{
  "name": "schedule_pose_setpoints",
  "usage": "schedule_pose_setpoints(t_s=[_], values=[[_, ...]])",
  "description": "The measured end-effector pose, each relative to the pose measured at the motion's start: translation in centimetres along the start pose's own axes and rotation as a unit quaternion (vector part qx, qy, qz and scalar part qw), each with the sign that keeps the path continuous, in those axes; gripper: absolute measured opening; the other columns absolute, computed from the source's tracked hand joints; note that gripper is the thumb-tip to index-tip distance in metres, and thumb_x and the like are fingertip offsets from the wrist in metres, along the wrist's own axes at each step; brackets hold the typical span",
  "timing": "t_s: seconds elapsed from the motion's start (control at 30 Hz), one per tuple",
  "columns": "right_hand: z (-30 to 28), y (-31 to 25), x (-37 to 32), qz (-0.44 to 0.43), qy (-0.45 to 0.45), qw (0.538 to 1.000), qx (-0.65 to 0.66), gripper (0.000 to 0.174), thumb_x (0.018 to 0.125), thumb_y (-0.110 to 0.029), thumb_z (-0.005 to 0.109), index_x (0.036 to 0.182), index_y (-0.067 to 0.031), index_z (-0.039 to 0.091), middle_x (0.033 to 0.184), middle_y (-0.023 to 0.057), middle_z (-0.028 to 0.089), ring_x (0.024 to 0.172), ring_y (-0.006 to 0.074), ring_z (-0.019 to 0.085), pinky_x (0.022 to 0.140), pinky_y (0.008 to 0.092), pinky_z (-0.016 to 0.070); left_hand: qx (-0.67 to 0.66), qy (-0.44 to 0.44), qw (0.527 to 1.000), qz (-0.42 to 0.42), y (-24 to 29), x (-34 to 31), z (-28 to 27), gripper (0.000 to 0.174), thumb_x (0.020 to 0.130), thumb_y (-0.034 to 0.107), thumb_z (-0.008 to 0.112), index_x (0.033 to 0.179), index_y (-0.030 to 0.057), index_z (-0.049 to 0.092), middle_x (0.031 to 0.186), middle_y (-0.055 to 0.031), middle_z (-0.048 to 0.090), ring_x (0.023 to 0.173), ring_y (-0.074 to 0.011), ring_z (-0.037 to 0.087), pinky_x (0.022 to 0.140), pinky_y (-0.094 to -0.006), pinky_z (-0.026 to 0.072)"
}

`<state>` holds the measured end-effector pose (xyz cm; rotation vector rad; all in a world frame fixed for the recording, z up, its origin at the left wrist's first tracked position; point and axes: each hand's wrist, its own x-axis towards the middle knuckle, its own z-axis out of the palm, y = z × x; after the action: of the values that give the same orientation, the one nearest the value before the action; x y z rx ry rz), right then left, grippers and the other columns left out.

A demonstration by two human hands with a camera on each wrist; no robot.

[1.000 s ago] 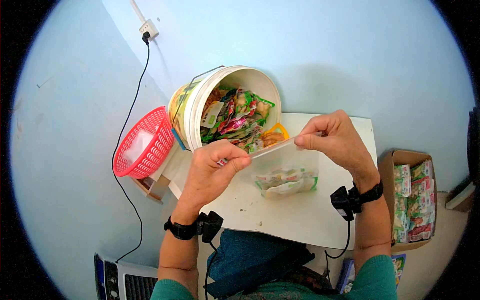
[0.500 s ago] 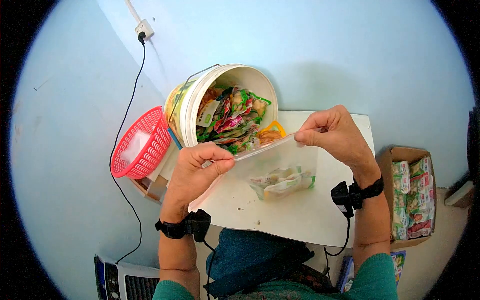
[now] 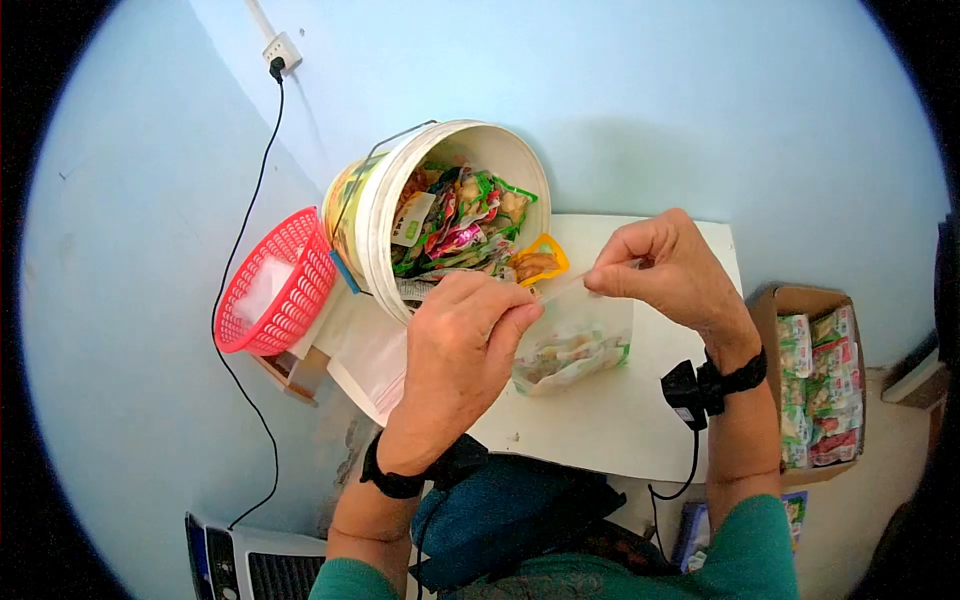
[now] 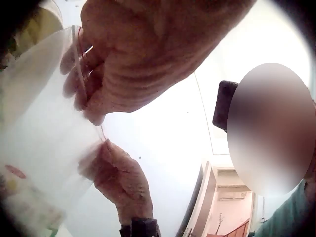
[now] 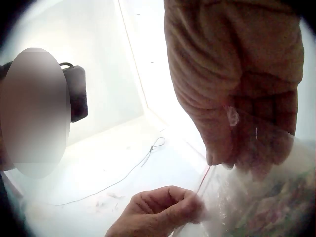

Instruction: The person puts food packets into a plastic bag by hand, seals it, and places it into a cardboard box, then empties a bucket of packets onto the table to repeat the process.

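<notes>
Clear bag (image 3: 608,318) below both hands, over table (image 3: 560,435), packets (image 3: 570,362) at its bottom; top edge runs sideways from left hand (image 3: 462,345) to right hand (image 3: 672,275), each pinching it; left hand nearer the packets; base contact unclear.

Short green sleeves (image 3: 750,550). Black wrist straps (image 3: 745,376), both arms, each with boxy black camera module (image 3: 680,386); pale label (image 3: 685,413) on right one. Thin black cables (image 3: 694,465). Dark rounded-corner device (image 4: 225,106) at head.
</notes>
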<state>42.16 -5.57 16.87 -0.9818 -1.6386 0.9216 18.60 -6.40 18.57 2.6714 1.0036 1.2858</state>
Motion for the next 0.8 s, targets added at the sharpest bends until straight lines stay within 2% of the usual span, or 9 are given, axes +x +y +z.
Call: schedule_pose_setpoints(t_s=[0.17,0.27,0.37,0.4,0.5,0.53,0.57,0.63,0.8], values=[[0.6,-0.4,-0.4,0.013,-0.003,1.0,0.023,0.02,0.079,-0.017,0.08,0.083,0.0014,0.074,0.072,0.0026,0.069,0.067,0.0055,0.06,0.059,0.0212,0.0473,0.007,0.022,1.0,0.01,0.4,-0.6,-0.6,0.008,0.078,0.003,0.073,0.084,0.002,0.069,0.077,-0.0127,0.064,0.075,-0.0319,0.062,0.067,-0.0399,0.0497],[0.6,0.2,-1.1,-0.005,-0.034,0.999,0.022,0.033,0.077,-0.016,0.084,0.104,-0.0015,0.071,0.101,0.0056,0.071,0.091,0.0113,0.065,0.083,0.0264,0.0514,0.009,0.018,1.0,0.015,0.6,-0.9,-1.3,0.007,0.079,0.003,0.074,0.083,0.002,0.068,0.077,-0.0124,0.065,0.073,-0.03,0.064,0.065,-0.0373,0.0507],[0.6,0.3,-2.7,-0.005,-0.087,0.996,-0.026,0.054,0.073,-0.02,0.087,0.119,-0.0028,0.066,0.12,0.0074,0.066,0.113,0.0165,0.06,0.101,0.0342,0.0453,0.009,-0.003,1.0,0.008,1.0,-1.4,-1.8,0.008,0.078,0.002,0.073,0.084,0.0021,0.067,0.078,-0.0124,0.065,0.073,-0.0305,0.063,0.066,-0.0376,0.0503],[1.1,0.9,-3.3,-0.004,-0.1,0.995,0.013,0.061,0.071,-0.023,0.088,0.123,-0.003,0.065,0.125,0.0079,0.064,0.119,0.0202,0.057,0.105,0.0375,0.042,0.013,-0.008,1.0,0.011,1.1,-1.5,-2.0,0.008,0.078,0.002,0.073,0.084,0.0021,0.067,0.078,-0.0124,0.065,0.073,-0.0305,0.063,0.066,-0.0377,0.0502],[2.9,3.4,-4.9,-0.052,-0.143,0.988,-0.02,0.061,0.071,-0.022,0.086,0.124,-0.0032,0.063,0.126,0.0103,0.064,0.117,0.023,0.059,0.103,0.0378,0.0441,0.027,-0.023,0.999,-0.003,1.5,-2.2,-2.5,0.009,0.079,0.001,0.072,0.085,0.0019,0.066,0.079,-0.0128,0.064,0.075,-0.0297,0.063,0.067,-0.0375,0.0501],[3.9,3.9,-5.6,-0.036,-0.129,0.991,-0.005,0.057,0.072,-0.02,0.085,0.122,-0.0023,0.064,0.122,0.0113,0.066,0.112,0.0235,0.061,0.099,0.0369,0.0463,0.021,-0.033,0.999,-0.005,1.6,-2.4,-2.3,0.009,0.079,0.001,0.071,0.086,0.0019,0.066,0.08,-0.013,0.064,0.075,-0.0294,0.063,0.068,-0.0374,0.05],[5.0,4.3,-6.3,-0.015,-0.107,0.994,0.011,0.052,0.073,-0.018,0.083,0.119,-0.0014,0.065,0.118,0.0122,0.068,0.107,0.024,0.064,0.096,0.0359,0.0485,-0.005,-0.03,0.999,-0.012,1.8,-2.6,-2.1,0.01,0.078,-0.001,0.069,0.085,0.0021,0.063,0.08,-0.0145,0.061,0.078,-0.0345,0.06,0.07,-0.0419,0.0473],[6.0,5.0,-7.4,-0.04,-0.092,0.994,-0.052,0.042,0.075,-0.01,0.078,0.114,-0.002,0.067,0.11,0.0158,0.07,0.099,0.0251,0.067,0.09,0.0356,0.0516,0.028,-0.012,1.0,0.007,2.1,-2.8,-2.2,0.01,0.079,-0.003,0.069,0.085,0.0012,0.063,0.08,-0.0153,0.062,0.077,-0.0329,0.061,0.071,-0.0395,0.0482],[6.7,4.2,-8.9,0.066,-0.102,0.992,0.034,0.032,0.078,-0.001,0.071,0.11,-0.0035,0.071,0.102,0.0103,0.072,0.098,0.0182,0.066,0.092,0.0311,0.0497,0.006,-0.051,0.999,-0.01,1.2,-2.1,-1.6,0.005,0.084,0.0,0.065,0.084,-0.0011,0.061,0.077,-0.0142,0.061,0.072,-0.0312,0.06,0.066,-0.0352,0.047]])
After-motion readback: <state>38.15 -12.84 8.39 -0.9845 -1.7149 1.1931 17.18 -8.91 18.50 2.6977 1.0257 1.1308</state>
